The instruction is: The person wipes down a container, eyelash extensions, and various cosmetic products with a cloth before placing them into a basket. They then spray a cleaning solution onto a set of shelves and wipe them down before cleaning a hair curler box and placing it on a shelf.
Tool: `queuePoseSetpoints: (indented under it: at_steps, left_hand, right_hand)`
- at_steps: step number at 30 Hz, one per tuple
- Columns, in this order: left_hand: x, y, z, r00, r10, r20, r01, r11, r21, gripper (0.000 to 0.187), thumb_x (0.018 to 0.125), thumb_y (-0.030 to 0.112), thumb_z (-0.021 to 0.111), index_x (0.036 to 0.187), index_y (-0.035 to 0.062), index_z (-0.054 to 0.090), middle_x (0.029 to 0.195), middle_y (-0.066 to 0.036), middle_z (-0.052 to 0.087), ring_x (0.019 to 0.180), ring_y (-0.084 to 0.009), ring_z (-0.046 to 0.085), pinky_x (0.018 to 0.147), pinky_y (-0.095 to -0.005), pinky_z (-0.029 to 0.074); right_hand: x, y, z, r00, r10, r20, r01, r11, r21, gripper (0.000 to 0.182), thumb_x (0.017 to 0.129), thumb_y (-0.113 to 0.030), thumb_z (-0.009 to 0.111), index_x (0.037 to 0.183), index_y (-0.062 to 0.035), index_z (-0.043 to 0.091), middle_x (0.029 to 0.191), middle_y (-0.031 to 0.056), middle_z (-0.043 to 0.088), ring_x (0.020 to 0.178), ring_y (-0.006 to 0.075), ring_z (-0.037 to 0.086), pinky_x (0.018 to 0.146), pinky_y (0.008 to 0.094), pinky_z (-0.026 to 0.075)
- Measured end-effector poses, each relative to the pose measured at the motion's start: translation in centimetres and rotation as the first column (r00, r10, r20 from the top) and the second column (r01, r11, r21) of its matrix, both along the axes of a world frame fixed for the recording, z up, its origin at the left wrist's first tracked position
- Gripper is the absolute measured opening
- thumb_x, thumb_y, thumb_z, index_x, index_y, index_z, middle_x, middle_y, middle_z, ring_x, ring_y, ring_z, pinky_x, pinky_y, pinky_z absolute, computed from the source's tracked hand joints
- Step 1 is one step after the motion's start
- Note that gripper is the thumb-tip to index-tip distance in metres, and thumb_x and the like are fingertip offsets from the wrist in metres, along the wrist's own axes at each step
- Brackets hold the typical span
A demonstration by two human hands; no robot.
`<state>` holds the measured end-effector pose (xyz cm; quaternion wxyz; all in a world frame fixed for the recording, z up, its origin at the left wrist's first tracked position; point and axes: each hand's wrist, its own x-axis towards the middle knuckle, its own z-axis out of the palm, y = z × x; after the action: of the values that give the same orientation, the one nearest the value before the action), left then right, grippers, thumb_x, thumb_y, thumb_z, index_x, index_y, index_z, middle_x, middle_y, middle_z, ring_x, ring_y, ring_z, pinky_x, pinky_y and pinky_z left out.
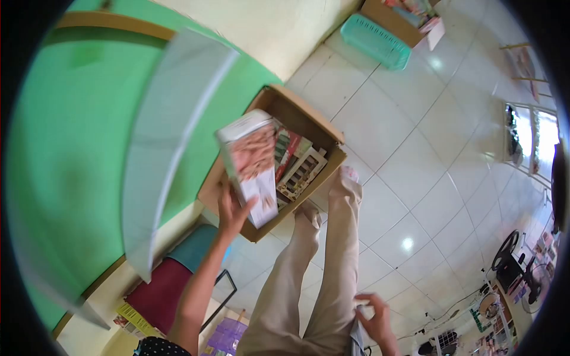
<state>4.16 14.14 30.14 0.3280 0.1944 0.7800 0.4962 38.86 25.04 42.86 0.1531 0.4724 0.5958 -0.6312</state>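
A long white box [255, 157], printed with a picture of hands, is tilted over the open cardboard box [309, 114]. My left hand [233, 207] grips its lower left side, thumb on the front face. Inside the cardboard box lie a red and green packet [290, 148] and a pale box with dark windows [303, 173]. My right hand [377, 320] is beside my right trouser leg [335, 255], fingers loosely bent with a gap between thumb and forefinger. Nothing shows between them. A bit of grey cloth [357, 335] is just below that hand.
A green wall [71, 148] with a translucent panel [172, 142] rises at the left. On the tiled floor [404, 154] stand a turquoise basket [377, 41] and another cardboard box [392, 21]. A maroon item [157, 296] and purple baskets [225, 335] are at lower left.
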Motion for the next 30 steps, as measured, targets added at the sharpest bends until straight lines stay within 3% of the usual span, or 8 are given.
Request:
queuePoseSetpoints:
  at_steps: [5,9,13,14,21,25,28,30]
  left_hand:
    - [6.5,-4.9,15.4,0.842,0.160,0.516,-0.168,0.985,-0.032,0.061,0.066,0.024,0.061,0.118,-0.0007,0.040,0.107,-0.007,0.050,0.098,-0.0149,0.047,0.084,-0.0278,0.038]
    - [10.5,-7.5,22.6,0.544,0.007,0.839,-0.056,0.998,0.028,0.074,0.061,0.026,0.063,0.125,0.0018,0.034,0.113,-0.007,0.048,0.100,-0.0167,0.048,0.085,-0.0290,0.038]
    - [12.9,-5.1,28.8,0.313,-0.177,0.933,-0.055,0.977,0.204,0.087,0.061,0.025,0.063,0.132,0.0031,0.018,0.122,-0.014,0.039,0.110,-0.0198,0.042,0.091,-0.0321,0.035]
    - [13.2,-4.2,30.7,0.208,-0.288,0.935,-0.065,0.949,0.307,0.093,0.061,0.024,0.063,0.135,0.0037,0.011,0.127,-0.016,0.034,0.115,-0.0213,0.038,0.094,-0.0334,0.032]
    - [13.8,-4.8,32.2,0.613,-0.159,0.774,-0.138,0.943,0.303,0.095,0.070,0.025,0.063,0.137,0.0096,-0.003,0.138,-0.015,0.014,0.123,-0.0227,0.023,0.099,-0.0341,0.023]
    - [14.2,-4.7,34.7,0.699,0.034,0.714,-0.412,0.836,0.363,0.080,0.076,0.037,0.060,0.135,0.0079,0.014,0.129,-0.012,0.034,0.113,-0.0204,0.039,0.092,-0.0332,0.034]
    - [13.5,-4.5,35.6,0.540,0.140,0.830,-0.591,0.765,0.256,0.058,0.082,0.042,0.051,0.125,0.0045,0.036,0.110,-0.009,0.052,0.091,-0.0140,0.053,0.077,-0.0277,0.045]
    - [13.3,-4.4,36.4,0.547,0.185,0.817,-0.678,0.670,0.302,0.055,0.083,0.041,0.049,0.122,0.0038,0.040,0.108,-0.009,0.053,0.089,-0.0146,0.054,0.076,-0.0276,0.045]
  right_hand:
    - [2.8,-2.1,11.4,0.922,0.336,-0.191,-0.386,0.836,-0.390,0.049,0.071,-0.031,0.065,0.112,-0.0100,0.047,0.108,0.0128,0.051,0.100,0.0294,0.050,0.086,0.0360,0.040]
    - [6.0,-2.5,14.3,0.815,0.520,-0.255,-0.569,0.801,-0.186,0.064,0.070,-0.043,0.063,0.122,-0.0134,0.040,0.114,0.0121,0.046,0.105,0.0264,0.047,0.088,0.0346,0.038]
    - [4.3,2.8,18.5,0.730,0.681,-0.060,-0.665,0.686,-0.296,0.068,0.070,-0.049,0.062,0.121,-0.0097,0.040,0.105,0.0146,0.054,0.097,0.0274,0.053,0.081,0.0349,0.043]
    - [3.8,3.8,19.6,0.707,0.708,-0.008,-0.669,0.664,-0.333,0.056,0.071,-0.048,0.061,0.108,-0.0065,0.052,0.079,0.0120,0.061,0.074,0.0234,0.060,0.065,0.0318,0.047]
    - [-1.6,15.2,33.3,0.200,0.979,-0.039,-0.978,0.197,-0.074,0.041,0.075,-0.042,0.060,0.063,-0.0031,0.060,0.053,0.0093,0.050,0.049,0.0221,0.048,0.048,0.0286,0.038]
    - [-6.9,18.2,39.1,0.178,0.830,-0.529,-0.773,0.450,0.446,0.038,0.062,-0.039,0.071,0.055,-0.0054,0.057,0.071,0.0140,0.055,0.064,0.0258,0.056,0.064,0.0327,0.044]
    - [-10.6,15.6,38.0,0.256,0.439,-0.861,-0.339,0.875,0.345,0.031,0.046,-0.024,0.076,0.066,-0.0064,0.061,0.083,0.0176,0.056,0.073,0.0318,0.058,0.077,0.0435,0.043]
    - [-13.4,12.9,39.4,0.346,0.493,-0.798,-0.186,0.870,0.457,0.028,0.049,-0.015,0.072,0.072,-0.0019,0.062,0.083,0.0170,0.056,0.071,0.0284,0.058,0.070,0.0354,0.045]
